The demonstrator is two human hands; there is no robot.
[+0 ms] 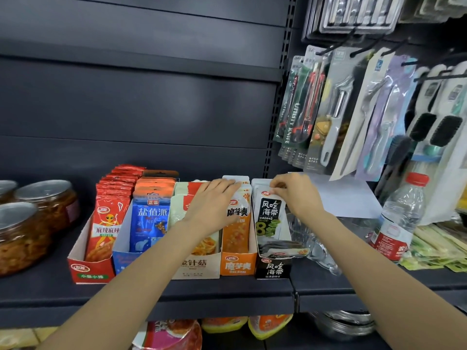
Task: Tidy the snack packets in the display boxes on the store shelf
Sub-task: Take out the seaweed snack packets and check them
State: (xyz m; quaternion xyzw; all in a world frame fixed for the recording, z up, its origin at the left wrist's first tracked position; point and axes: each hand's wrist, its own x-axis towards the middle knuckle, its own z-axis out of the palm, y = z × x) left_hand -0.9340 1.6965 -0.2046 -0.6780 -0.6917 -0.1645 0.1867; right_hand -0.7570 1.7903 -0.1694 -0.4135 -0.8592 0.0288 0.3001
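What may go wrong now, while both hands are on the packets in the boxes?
The right hand pinches the top of the front black packet; a pull may tip the narrow black box toward the shelf edge. The left hand presses on the orange packets and may bend them.

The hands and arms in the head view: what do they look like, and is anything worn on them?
Both forearms are bare as far as the frame shows, with no sleeve in view. The left hand and the right hand wear no gloves. I see no watch, ring or bracelet.
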